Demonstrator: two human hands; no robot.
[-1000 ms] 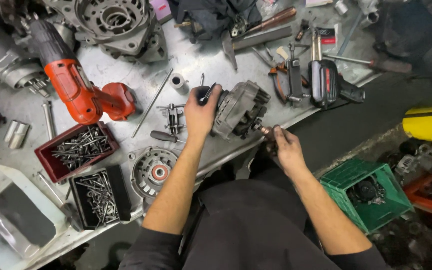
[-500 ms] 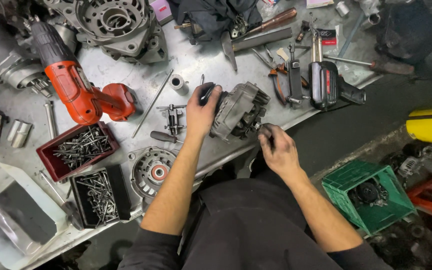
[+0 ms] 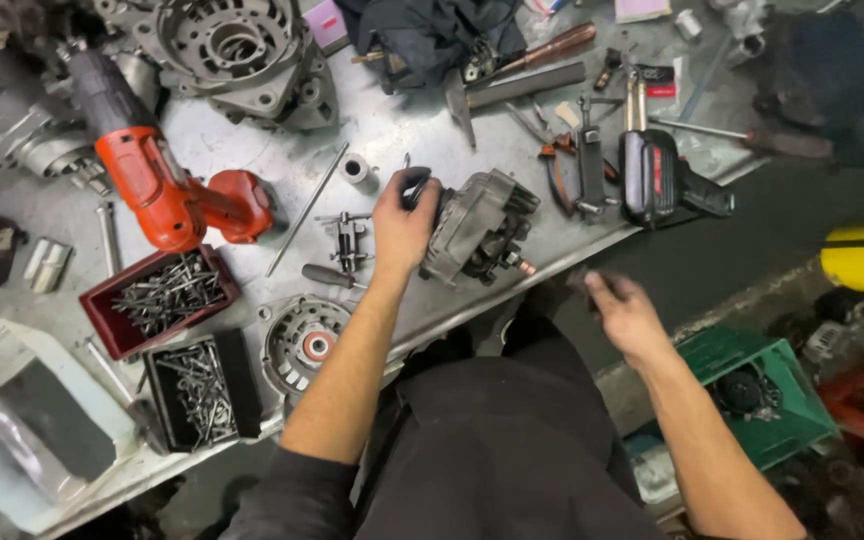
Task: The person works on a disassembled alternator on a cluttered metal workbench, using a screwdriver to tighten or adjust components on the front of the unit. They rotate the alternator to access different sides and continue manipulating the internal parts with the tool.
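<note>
A cluttered metal workbench [image 3: 432,125] (scratched, grey) fills the view. The left hand [image 3: 402,222] curls around a dark tool [image 3: 414,186] pressed against a grey alternator [image 3: 480,226] near the bench's front edge. The right hand [image 3: 620,310] hovers blurred past the edge; its grip cannot be told. An orange drill [image 3: 157,190] and red screw tray [image 3: 159,297] lie left.

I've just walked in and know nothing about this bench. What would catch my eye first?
Probably the bright orange-red cordless drill lying on the grey metal workbench, upper left. At the centre, the left hand rests on a grey metal alternator body, while the right hand hangs blurred off the bench edge. Lower left sit a dark red tray of screws and a black tray of screws.
</note>
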